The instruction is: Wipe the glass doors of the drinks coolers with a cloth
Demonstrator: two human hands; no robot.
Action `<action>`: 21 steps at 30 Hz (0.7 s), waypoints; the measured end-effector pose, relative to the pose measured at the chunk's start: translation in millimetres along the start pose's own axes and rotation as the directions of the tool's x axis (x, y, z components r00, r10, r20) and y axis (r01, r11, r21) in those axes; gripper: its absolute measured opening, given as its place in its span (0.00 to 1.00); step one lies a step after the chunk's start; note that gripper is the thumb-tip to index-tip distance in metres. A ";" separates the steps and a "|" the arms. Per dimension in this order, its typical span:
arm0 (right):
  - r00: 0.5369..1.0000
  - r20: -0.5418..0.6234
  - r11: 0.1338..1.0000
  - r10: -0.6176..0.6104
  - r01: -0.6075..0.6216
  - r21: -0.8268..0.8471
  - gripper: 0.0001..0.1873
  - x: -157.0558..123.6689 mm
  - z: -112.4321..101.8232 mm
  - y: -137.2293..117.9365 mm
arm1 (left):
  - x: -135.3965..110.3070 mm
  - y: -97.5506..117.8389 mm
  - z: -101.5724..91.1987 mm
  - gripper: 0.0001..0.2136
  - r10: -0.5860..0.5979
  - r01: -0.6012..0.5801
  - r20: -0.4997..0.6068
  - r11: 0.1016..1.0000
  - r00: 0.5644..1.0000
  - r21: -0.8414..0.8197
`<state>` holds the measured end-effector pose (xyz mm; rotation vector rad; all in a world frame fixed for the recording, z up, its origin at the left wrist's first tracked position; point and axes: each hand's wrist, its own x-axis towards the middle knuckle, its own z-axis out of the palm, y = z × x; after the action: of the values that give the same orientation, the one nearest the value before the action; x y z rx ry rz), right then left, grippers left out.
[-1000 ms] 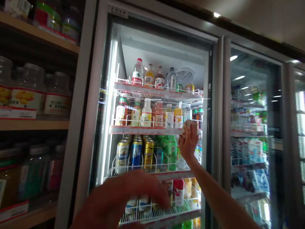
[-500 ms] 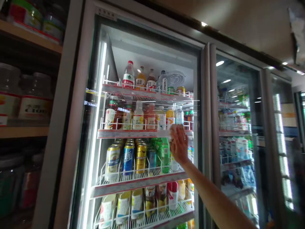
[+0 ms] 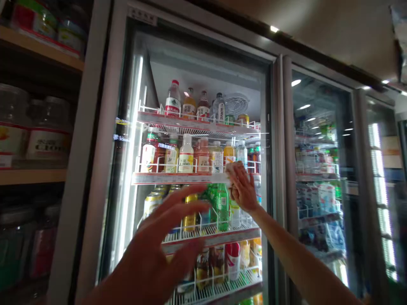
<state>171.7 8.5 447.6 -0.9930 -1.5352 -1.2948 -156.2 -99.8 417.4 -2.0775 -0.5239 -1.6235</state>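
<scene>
My right hand (image 3: 242, 186) presses a white cloth (image 3: 231, 167) flat against the glass door (image 3: 203, 127) of a drinks cooler, level with the second shelf. Its fingers are spread over the cloth, holding it to the glass. My left hand (image 3: 159, 250) is raised in front of the lower door with fingers stretched apart and nothing in it, slightly blurred. Behind the glass stand rows of bottles (image 3: 186, 148) and cans (image 3: 190, 212) on white wire shelves.
A wooden shelf unit (image 3: 32, 173) with large lidded jars stands to the left of the cooler. Further glass-door coolers (image 3: 321, 178) continue to the right. Ceiling lights reflect in the glass.
My left hand, out of view half a second ago, has come back up in front of the door. My right hand with the cloth has shifted slightly on the glass.
</scene>
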 end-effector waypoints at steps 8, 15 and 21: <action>0.914 -0.193 0.931 0.357 -0.366 -0.011 0.28 28.8 5.6 -1.1 | 79.4 -98.6 78.7 0.24 0.068 -0.018 -0.087 0.876 0.994 0.482; 0.933 -0.134 0.940 0.333 -0.340 -0.034 0.30 38.7 -1.0 2.1 | 70.4 -99.8 81.1 0.26 0.076 -0.029 -0.066 0.844 0.995 0.535; 0.996 -0.067 0.998 0.065 -0.065 0.004 0.28 48.9 1.3 -26.7 | 71.3 -102.6 82.5 0.26 0.094 -0.040 -0.071 0.835 0.993 0.548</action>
<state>131.5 7.9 486.2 -0.9803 -1.4414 -1.2688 -129.9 32.9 481.5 -1.5640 -0.7686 -1.3222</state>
